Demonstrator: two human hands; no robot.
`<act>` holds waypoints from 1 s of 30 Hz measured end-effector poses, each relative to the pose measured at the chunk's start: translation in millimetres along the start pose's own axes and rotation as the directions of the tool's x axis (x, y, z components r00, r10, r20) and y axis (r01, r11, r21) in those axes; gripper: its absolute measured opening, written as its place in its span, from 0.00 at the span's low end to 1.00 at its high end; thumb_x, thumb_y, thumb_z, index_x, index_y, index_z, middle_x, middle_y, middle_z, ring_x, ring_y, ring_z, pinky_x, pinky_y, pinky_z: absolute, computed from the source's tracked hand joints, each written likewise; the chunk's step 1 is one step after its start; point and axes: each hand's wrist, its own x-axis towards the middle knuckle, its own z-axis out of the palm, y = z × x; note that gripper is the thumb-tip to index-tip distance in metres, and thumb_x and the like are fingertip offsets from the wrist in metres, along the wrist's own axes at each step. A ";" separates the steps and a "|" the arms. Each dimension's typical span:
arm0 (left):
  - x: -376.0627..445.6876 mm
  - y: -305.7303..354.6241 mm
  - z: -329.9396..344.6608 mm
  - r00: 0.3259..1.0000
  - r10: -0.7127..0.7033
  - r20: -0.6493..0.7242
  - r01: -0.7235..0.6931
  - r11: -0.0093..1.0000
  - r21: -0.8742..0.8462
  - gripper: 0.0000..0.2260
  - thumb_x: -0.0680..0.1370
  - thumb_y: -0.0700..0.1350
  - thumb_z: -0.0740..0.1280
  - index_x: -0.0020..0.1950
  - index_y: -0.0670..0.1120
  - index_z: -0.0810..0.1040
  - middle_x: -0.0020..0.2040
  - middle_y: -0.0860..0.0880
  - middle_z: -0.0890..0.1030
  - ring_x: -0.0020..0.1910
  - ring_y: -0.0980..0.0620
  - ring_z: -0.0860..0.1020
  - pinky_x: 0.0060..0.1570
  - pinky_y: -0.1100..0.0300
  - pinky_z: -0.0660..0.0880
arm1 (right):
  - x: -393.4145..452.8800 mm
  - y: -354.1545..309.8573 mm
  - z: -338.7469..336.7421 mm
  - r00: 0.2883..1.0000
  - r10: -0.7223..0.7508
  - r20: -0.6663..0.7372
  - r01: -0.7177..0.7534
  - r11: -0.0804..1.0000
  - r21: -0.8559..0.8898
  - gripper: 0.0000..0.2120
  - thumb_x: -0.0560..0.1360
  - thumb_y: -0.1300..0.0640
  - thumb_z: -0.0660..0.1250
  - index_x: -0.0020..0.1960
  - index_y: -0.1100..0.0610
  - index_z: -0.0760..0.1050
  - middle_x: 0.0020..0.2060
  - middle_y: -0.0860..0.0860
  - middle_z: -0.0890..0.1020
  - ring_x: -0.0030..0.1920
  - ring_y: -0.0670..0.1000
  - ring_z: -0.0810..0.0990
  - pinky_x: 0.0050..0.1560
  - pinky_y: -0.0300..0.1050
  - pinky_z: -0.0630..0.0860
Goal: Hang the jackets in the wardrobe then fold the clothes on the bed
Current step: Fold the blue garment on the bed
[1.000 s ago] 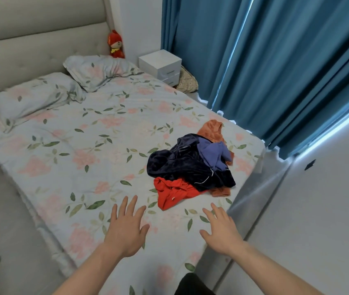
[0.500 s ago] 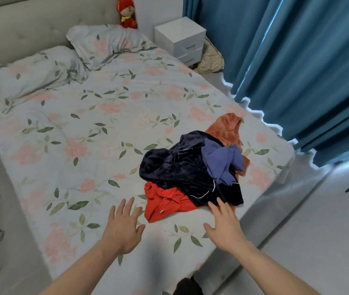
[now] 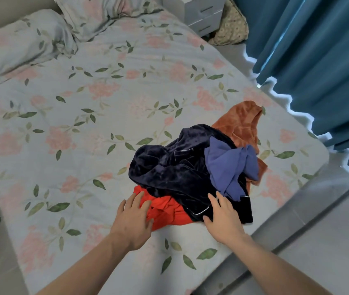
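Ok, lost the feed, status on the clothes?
Both hands open: left hand on red garment, right hand on navy garment. Pile unfolded. Nothing blocking.

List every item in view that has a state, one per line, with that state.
left hand: open, fingers on the red garment
right hand: open, fingers on the navy garment
red garment: crumpled, partly under the navy one
navy garment: unfolded, heaped
blue garment: bunched on top
orange garment: crumpled, at the pile's back
curtain: drawn
nightstand drawers: closed
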 end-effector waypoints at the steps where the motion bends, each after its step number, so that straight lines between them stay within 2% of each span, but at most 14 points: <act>1: 8.3 1.2 2.2 1.000 -0.001 0.002 0.001 1.000 -0.007 0.25 0.82 0.57 0.57 0.78 0.52 0.63 0.83 0.46 0.53 0.82 0.43 0.51 0.80 0.45 0.51 | 8.1 2.1 -0.8 1.000 0.005 -0.009 -0.005 1.000 0.004 0.37 0.81 0.43 0.63 0.83 0.50 0.51 0.82 0.53 0.53 0.81 0.56 0.55 0.76 0.53 0.63; 5: 38.9 7.2 10.3 1.000 0.000 0.007 0.001 0.999 -0.036 0.25 0.81 0.58 0.59 0.78 0.55 0.63 0.83 0.47 0.55 0.82 0.43 0.53 0.79 0.45 0.53 | 34.1 17.7 -4.1 0.999 0.046 -0.024 -0.045 0.999 0.023 0.36 0.81 0.42 0.64 0.83 0.49 0.51 0.82 0.52 0.54 0.80 0.56 0.56 0.73 0.54 0.69; 11: 62.6 24.4 8.4 0.999 0.032 -0.022 -0.033 0.996 -0.078 0.25 0.82 0.57 0.60 0.78 0.54 0.64 0.82 0.48 0.56 0.81 0.45 0.55 0.78 0.49 0.53 | 46.7 37.6 -12.3 0.993 0.098 -0.072 -0.094 0.994 0.054 0.36 0.81 0.42 0.64 0.83 0.51 0.52 0.80 0.52 0.58 0.79 0.57 0.59 0.73 0.54 0.68; 15: 71.3 26.6 10.8 1.000 0.024 -0.009 -0.025 0.993 -0.115 0.25 0.82 0.57 0.59 0.78 0.55 0.63 0.82 0.50 0.55 0.81 0.46 0.55 0.79 0.50 0.53 | 50.6 36.2 -4.4 0.999 0.017 -0.035 -0.018 1.000 -0.018 0.36 0.80 0.40 0.64 0.82 0.50 0.54 0.79 0.50 0.61 0.76 0.55 0.63 0.71 0.51 0.70; 19: 80.7 17.4 23.6 1.000 0.009 0.016 -0.007 0.992 -0.126 0.25 0.82 0.56 0.60 0.78 0.54 0.63 0.82 0.50 0.55 0.81 0.47 0.54 0.78 0.51 0.53 | 80.2 22.8 17.9 1.000 0.016 -0.009 -0.016 1.000 0.012 0.39 0.78 0.38 0.66 0.82 0.49 0.53 0.79 0.50 0.61 0.76 0.54 0.64 0.70 0.50 0.71; 24: 94.4 4.9 39.7 0.998 -0.014 0.063 0.020 0.995 -0.103 0.25 0.81 0.56 0.61 0.78 0.53 0.64 0.82 0.49 0.56 0.81 0.47 0.54 0.78 0.51 0.53 | 112.1 8.1 48.2 0.996 0.038 0.081 -0.037 0.999 -0.019 0.46 0.74 0.32 0.67 0.83 0.48 0.50 0.76 0.50 0.66 0.74 0.55 0.66 0.70 0.55 0.70; 25: 96.5 4.1 42.3 0.997 -0.019 0.074 0.026 0.994 -0.104 0.25 0.81 0.56 0.62 0.78 0.53 0.64 0.82 0.49 0.56 0.81 0.47 0.54 0.78 0.50 0.53 | 113.8 6.0 51.3 0.998 0.038 0.059 -0.037 0.999 -0.016 0.45 0.74 0.32 0.67 0.82 0.49 0.52 0.74 0.50 0.68 0.73 0.55 0.68 0.69 0.55 0.70; 27: 100.8 3.5 44.8 0.997 -0.023 0.076 0.031 0.994 -0.108 0.26 0.80 0.55 0.62 0.78 0.54 0.64 0.82 0.49 0.56 0.81 0.47 0.55 0.78 0.50 0.54 | 114.1 4.0 47.7 0.982 0.057 -0.182 -0.030 0.989 0.147 0.40 0.74 0.33 0.69 0.78 0.51 0.61 0.67 0.50 0.70 0.67 0.54 0.72 0.64 0.54 0.75; 29: 103.7 4.1 44.7 0.998 -0.016 0.060 0.023 0.991 -0.130 0.25 0.80 0.55 0.63 0.77 0.54 0.65 0.82 0.50 0.57 0.80 0.47 0.56 0.77 0.50 0.56 | 113.4 7.2 34.4 0.862 0.199 -0.466 -0.022 0.934 0.357 0.36 0.73 0.37 0.74 0.71 0.56 0.67 0.63 0.52 0.70 0.60 0.55 0.76 0.54 0.52 0.79; 30: 104.9 5.1 44.0 0.999 -0.013 0.048 0.019 0.990 -0.137 0.25 0.80 0.55 0.63 0.77 0.54 0.65 0.81 0.50 0.57 0.80 0.47 0.57 0.77 0.50 0.56 | 114.9 12.1 26.4 0.794 0.303 -0.527 -0.057 0.900 0.432 0.37 0.72 0.40 0.76 0.71 0.58 0.66 0.64 0.55 0.70 0.58 0.58 0.76 0.50 0.53 0.79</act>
